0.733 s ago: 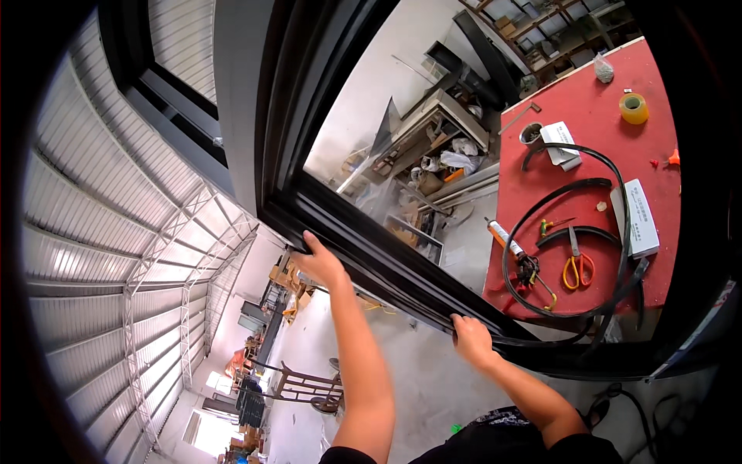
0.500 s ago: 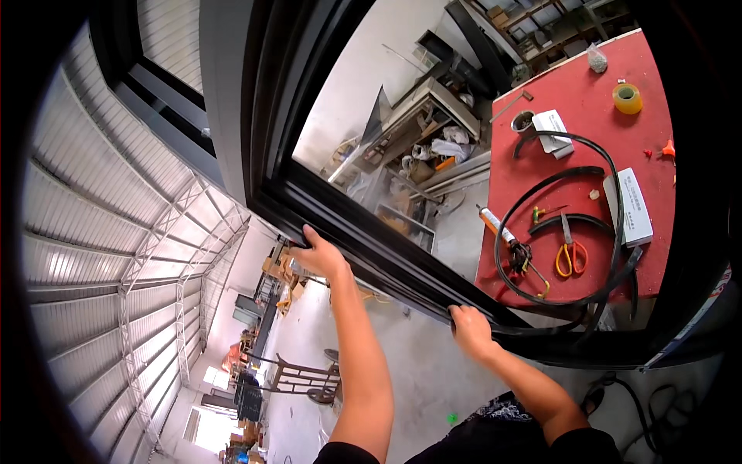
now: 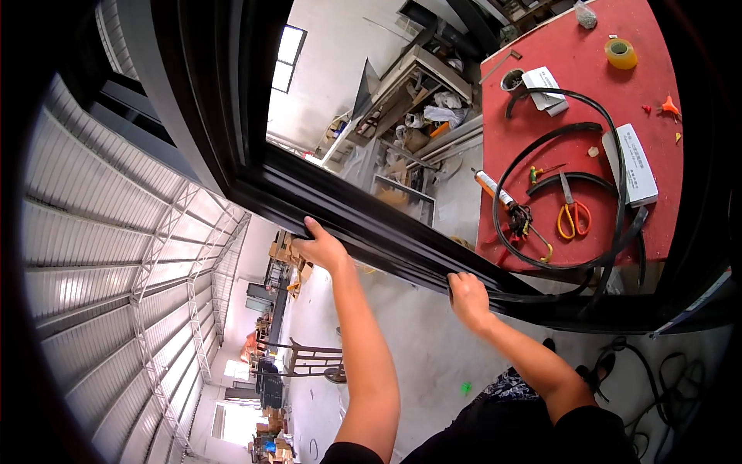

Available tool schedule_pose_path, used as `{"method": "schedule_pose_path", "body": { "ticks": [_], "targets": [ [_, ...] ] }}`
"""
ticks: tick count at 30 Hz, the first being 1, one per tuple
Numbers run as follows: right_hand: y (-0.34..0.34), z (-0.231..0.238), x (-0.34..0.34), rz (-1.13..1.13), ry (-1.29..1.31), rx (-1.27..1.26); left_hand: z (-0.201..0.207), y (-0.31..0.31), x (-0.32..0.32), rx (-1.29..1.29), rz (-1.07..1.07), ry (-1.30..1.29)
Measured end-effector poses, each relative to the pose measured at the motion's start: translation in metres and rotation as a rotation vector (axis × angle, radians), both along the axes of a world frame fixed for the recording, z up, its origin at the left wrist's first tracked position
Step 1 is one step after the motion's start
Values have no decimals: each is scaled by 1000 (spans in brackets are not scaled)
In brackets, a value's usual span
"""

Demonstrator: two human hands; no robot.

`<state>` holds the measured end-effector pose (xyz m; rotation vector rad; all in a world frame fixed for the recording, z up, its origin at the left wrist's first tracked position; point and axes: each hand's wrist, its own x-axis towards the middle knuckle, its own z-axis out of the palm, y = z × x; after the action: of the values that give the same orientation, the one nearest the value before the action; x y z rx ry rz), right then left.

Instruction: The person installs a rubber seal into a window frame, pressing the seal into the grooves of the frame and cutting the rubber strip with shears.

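Note:
A large black window frame (image 3: 371, 224) stretches across in front of me at a slant. On its near rail lies my left hand (image 3: 321, 247), the thumb up on the rail's face and the other fingers partly hidden round the near edge. Farther right along that rail, my right hand (image 3: 469, 299) is closed with its fingers curled at the edge. A black rubber strip (image 3: 533, 297) runs along the rail up to this hand. The rest of the strip loops over a red-topped table (image 3: 556, 216) seen through the frame. What lies under the right fingertips is hidden.
On the table are scissors (image 3: 573, 216), a sealant tube (image 3: 493, 187), a tape roll (image 3: 621, 53), a white box (image 3: 634, 166) and a small cup (image 3: 512, 80). A hand cart (image 3: 313, 360) stands on the floor to the left. Black strips (image 3: 665, 387) lie coiled at lower right.
The table and its things appear higher in the picture, and the frame has shifted up and left. Both hands stay at about the same places on the rail.

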<state>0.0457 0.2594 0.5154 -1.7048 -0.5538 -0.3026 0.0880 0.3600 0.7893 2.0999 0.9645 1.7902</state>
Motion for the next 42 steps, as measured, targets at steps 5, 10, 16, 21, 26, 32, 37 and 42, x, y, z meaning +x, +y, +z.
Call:
{"method": "schedule_pose_path", "body": {
  "ticks": [5,10,16,21,26,32,37,42],
  "targets": [
    [4,2,0,1,3,11,-2,11,15,38,154,-94],
    [1,-4,3,-22,-7,9,-26,2,0,151,137,-12],
    [3,1,1,-24,-33,26,-22,-5,6,-56,88,-79],
    [16,-8,4,-57,-25,-3,-51,-5,-11,87,-40,30],
    [22,-4,0,-84,-17,-24,-49,15,-7,75,99,5],
    [22,-18,-4,-85,30,-57,-76,21,-26,73,-27,135],
    [14,-39,-10,-51,59,-115,-81,30,-27,79,41,129],
    [1,-66,-19,-8,137,-147,-107,31,-36,171,-93,172]
  ]
}}
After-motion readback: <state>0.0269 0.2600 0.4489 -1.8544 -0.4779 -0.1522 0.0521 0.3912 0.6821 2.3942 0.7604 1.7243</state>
